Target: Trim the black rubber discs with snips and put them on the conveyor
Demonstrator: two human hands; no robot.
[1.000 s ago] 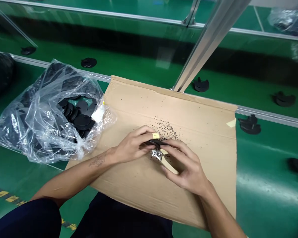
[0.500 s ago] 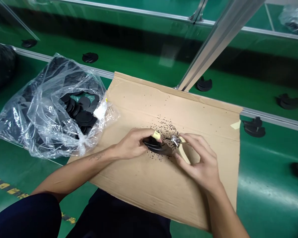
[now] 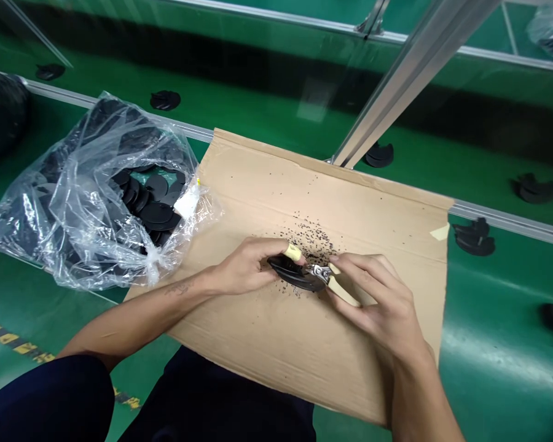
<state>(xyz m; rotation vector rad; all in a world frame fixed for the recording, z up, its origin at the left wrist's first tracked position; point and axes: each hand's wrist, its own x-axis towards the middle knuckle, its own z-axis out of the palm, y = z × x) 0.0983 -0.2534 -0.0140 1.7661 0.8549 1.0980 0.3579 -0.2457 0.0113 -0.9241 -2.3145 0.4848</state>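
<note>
Between the thumb and fingers of my left hand (image 3: 253,265) is a black disc-shaped plastic part (image 3: 295,276), tilted above the cardboard. A pale yellow cover wraps the tip of my left thumb. My right hand (image 3: 382,294) grips a pair of cutting pliers (image 3: 343,290) with cream handles. Their metal jaws reach the upper right of the black part; whether they bite on it I cannot tell. Many tiny black scraps (image 3: 316,236) lie scattered on the cardboard sheet (image 3: 258,344) under and behind both hands.
A clear plastic bag (image 3: 83,202) of black discs lies at the left. Behind the cardboard run a metal rail (image 3: 511,222) and a slanted metal post (image 3: 396,92). More black parts (image 3: 474,236) sit on the green surface at the right. A dark bag (image 3: 2,113) stands far left.
My right hand has turned the pliers, and their jaws have moved left onto the black part. The handles are closer together. My left hand keeps its hold, almost still.
</note>
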